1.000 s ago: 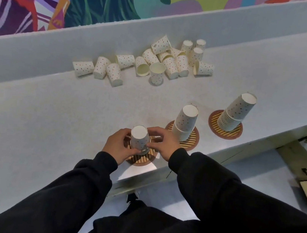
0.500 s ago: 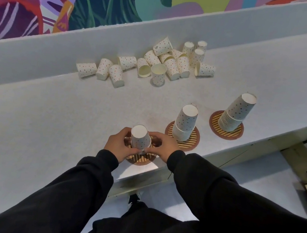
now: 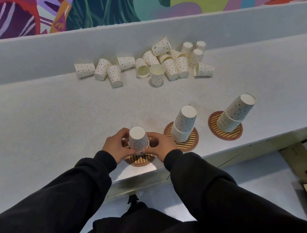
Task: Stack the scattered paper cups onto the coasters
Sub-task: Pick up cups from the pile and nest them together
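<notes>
Holding a dotted paper cup [image 3: 138, 141] from both sides, the left hand [image 3: 116, 148] and the right hand [image 3: 161, 146] each curl their grip round its lower part. I think two hands are used to keep the light cup steady and in the middle of the near coaster [image 3: 139, 161], at the front edge of the worktop [image 3: 50, 122]. The cup is upside down: its flat bottom faces up, its wide mouth faces the coaster. Its long line stands almost straight up. Many loose cups [image 3: 161, 64] lie at the back, well apart from it.
</notes>
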The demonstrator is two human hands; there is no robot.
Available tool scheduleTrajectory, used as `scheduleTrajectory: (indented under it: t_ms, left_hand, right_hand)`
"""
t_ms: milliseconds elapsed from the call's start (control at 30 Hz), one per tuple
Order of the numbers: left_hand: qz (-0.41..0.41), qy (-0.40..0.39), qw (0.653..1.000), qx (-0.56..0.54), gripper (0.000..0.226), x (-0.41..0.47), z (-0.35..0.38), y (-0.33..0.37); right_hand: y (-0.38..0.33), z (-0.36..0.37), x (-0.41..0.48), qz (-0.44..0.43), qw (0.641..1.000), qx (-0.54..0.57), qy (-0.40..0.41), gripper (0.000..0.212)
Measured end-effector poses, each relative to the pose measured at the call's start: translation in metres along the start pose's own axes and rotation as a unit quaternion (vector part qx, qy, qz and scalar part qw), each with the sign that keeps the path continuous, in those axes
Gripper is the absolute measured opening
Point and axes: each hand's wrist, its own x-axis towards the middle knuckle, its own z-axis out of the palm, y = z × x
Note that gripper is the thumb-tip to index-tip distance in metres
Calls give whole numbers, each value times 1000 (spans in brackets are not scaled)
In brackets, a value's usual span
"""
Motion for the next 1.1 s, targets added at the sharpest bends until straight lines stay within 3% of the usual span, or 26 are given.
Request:
scheduleTrajectory:
  t_ms: [500,633,733,867,1100]
  left_hand:
    - [23,-37,997,71,74,4,-3,-7]
    - [24,-13,998,57,51,14,-20,-11]
    - [31,33,999,-7,39,31,-48,-13]
    - [40,79,996,-17,31,63,-95,-5]
    - [45,140,989,6,21,127,-166,5]
  right_hand:
    - [-8,-11,8,11,998,-49,-37,73]
    - [-8,-13,13,18,997,-68,-41,81]
    - [-23,-25,14,-9,998,-55,13,66]
    - [-80,-49,25,-60,993,41,91,45]
    - [-180,-63,84,-54,981,178,52,31]
